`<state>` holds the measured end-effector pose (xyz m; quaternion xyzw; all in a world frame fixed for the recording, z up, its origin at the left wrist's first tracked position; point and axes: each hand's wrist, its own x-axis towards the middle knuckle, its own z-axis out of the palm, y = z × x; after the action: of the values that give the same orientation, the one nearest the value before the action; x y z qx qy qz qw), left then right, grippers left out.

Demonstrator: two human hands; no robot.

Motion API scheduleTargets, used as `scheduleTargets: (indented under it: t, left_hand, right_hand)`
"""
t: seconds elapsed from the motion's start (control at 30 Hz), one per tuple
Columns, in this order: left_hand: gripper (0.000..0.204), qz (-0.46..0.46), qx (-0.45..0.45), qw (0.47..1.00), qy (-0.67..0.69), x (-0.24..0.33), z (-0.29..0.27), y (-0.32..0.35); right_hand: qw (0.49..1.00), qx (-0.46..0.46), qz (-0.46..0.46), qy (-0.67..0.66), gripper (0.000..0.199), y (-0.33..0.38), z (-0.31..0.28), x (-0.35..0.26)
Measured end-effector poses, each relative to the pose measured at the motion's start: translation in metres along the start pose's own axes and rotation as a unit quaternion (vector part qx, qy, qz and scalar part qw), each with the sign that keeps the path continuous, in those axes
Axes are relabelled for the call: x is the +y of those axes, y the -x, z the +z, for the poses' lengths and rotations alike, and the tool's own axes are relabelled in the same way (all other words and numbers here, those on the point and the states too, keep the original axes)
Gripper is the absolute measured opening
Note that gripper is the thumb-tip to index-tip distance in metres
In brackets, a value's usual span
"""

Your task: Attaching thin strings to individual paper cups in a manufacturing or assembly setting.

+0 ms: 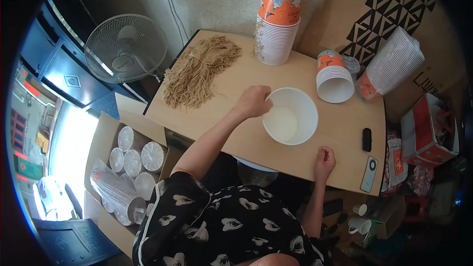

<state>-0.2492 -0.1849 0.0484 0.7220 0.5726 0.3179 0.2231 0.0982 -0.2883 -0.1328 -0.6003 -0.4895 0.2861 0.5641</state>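
Observation:
A round white bucket [299, 118] stands on the table, with a pale cream patch at its bottom. My left hand [253, 102] is closed at the bucket's left rim, its fingertips meeting the edge. Over the table's front edge, right of the bucket, my right hand [324, 161] is curled closed; anything inside its fingers is hidden. A loose heap of tan strands [199, 71] lies at the table's far left. Behind the bucket rises a tall stack of orange-and-teal paper tubs [279, 24], upside down, with some tan strands clinging to its left side.
More paper tubs [335, 81] lie at the right, beside a plastic-wrapped stack [394, 61]. A black object [366, 140] and a phone [368, 174] rest near the right edge. At left stand a fan [125, 49] and a carton [158, 130] of wrapped stacks.

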Motion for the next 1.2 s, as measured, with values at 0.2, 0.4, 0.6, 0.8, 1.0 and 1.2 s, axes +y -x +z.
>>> scheduleTargets:
  t: [0.2, 0.4, 0.6, 0.8, 1.0, 1.2]
  left_hand:
    - [0.034, -0.094, -0.022, 0.981, 0.170, -0.054, -0.015, 0.025]
    - [0.027, -0.147, 0.252, 0.957, -0.005, -0.212, -0.041, 0.048]
    - [0.031, -0.265, 0.193, 0.934, -0.139, -0.227, -0.037, 0.042]
    - [0.018, -0.226, 0.249, 0.940, -0.048, -0.210, -0.034, 0.069]
    - [0.010, -0.008, 0.219, 0.975, 0.046, -0.115, -0.001, 0.149]
    - [0.012, -0.130, 0.012, 0.961, 0.243, -0.016, 0.025, 0.218]
  right_hand:
    - [1.000, 0.014, -0.005, 0.027, 0.006, 0.006, 0.003, -0.005]
    - [0.986, -0.127, -0.088, 0.069, 0.011, 0.033, 0.055, -0.030]
    - [0.945, -0.205, -0.227, 0.119, 0.013, 0.060, 0.110, -0.070]
    - [0.947, -0.280, -0.135, 0.079, 0.009, 0.085, 0.119, -0.078]
    - [0.907, -0.389, 0.115, -0.112, 0.022, 0.104, 0.136, -0.100]
    - [0.822, -0.450, 0.232, -0.261, 0.027, 0.109, 0.162, -0.135]
